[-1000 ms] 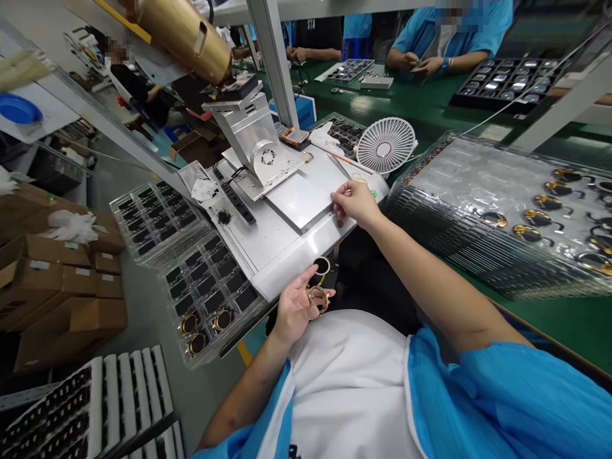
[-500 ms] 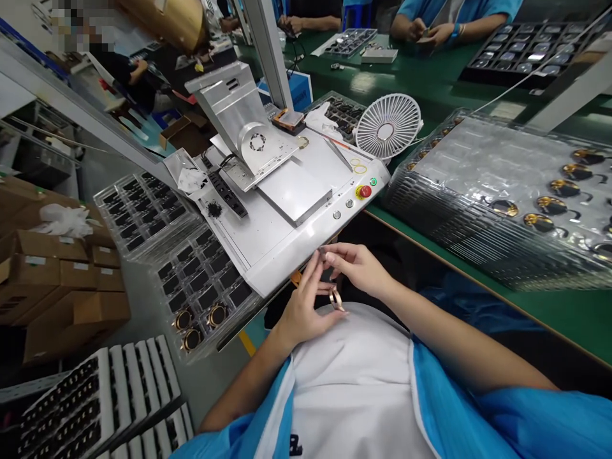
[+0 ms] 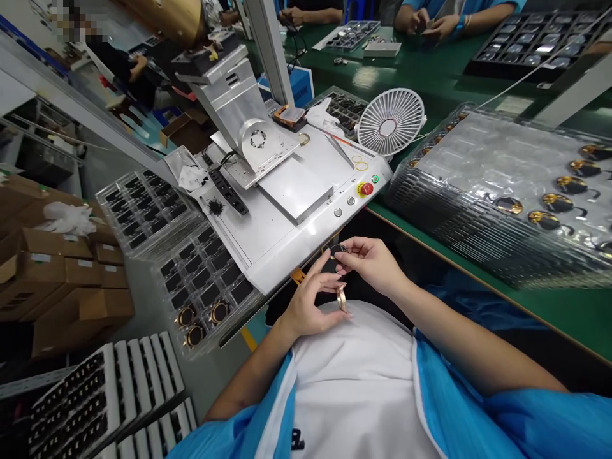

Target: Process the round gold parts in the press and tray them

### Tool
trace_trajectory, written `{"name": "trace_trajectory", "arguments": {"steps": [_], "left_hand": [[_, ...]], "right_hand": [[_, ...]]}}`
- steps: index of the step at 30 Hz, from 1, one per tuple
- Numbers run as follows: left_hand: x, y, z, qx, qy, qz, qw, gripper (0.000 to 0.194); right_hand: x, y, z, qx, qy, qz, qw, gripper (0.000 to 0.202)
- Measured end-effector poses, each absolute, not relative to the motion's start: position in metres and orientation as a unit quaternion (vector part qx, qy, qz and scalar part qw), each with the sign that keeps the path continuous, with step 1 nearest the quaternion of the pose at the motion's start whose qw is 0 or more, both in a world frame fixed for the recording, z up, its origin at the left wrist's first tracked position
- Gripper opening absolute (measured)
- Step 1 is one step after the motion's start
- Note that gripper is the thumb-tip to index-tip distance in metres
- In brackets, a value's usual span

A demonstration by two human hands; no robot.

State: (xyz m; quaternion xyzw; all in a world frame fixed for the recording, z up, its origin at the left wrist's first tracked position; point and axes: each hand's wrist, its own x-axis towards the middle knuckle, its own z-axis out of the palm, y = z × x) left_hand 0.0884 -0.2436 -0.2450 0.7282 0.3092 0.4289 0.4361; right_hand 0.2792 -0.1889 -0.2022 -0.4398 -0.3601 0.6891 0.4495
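My left hand (image 3: 310,303) pinches a gold watch case ring (image 3: 341,298) edge-on between thumb and fingers, just in front of my white shirt. Its index finger stretches up toward a round dark disc, like a watch screen (image 3: 338,250). That disc is gripped by the thumb and fingers of my right hand (image 3: 370,262), a little above the ring and apart from it. Both hands are held near the front edge of a white machine base (image 3: 282,258). To the left, a clear tray (image 3: 210,328) carries black square pieces and a few gold-rimmed round watch parts.
A metal fixture (image 3: 255,140) stands on the machine, with a red stop button (image 3: 366,189) at its front right. A white fan (image 3: 391,122) and stacked clear trays (image 3: 478,156) are on the green table. Cardboard boxes (image 3: 43,280) and foam trays (image 3: 127,382) lie left. Co-workers sit opposite.
My right hand has drawn slightly right, away from the left fingertips, and the dark disc now shows more of its face. The gold ring stays in my left hand, turned slightly.
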Motion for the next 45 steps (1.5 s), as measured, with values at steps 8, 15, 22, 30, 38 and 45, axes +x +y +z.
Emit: {"name": "trace_trajectory", "arguments": {"steps": [8,15,22,30,38,45], "left_hand": [[0.081,-0.239,-0.242,0.809,0.319,0.346,0.353,0.074],[0.078,-0.237,-0.245,0.584,0.301,0.548,0.517,0.059],[0.082,-0.230,-0.248,0.461,0.291,0.621,0.563,0.051],[0.084,-0.234,-0.263,0.483,0.312,0.616,0.538,0.062],[0.083,-0.236,-0.263,0.478,0.317,0.632,0.521,0.061],[0.084,-0.236,-0.263,0.477,0.346,0.627,0.510,0.061]], "right_hand": [[0.285,-0.188,-0.206,-0.412,-0.378,0.716,0.419,0.050],[0.282,-0.189,-0.200,-0.407,-0.358,0.731,0.415,0.048],[0.269,-0.198,-0.191,-0.394,-0.347,0.783,0.333,0.045],[0.248,-0.213,-0.182,-0.422,-0.368,0.726,0.400,0.039],[0.243,-0.216,-0.177,-0.428,-0.431,0.684,0.404,0.029],[0.243,-0.215,-0.179,-0.426,-0.434,0.684,0.403,0.029]]}}
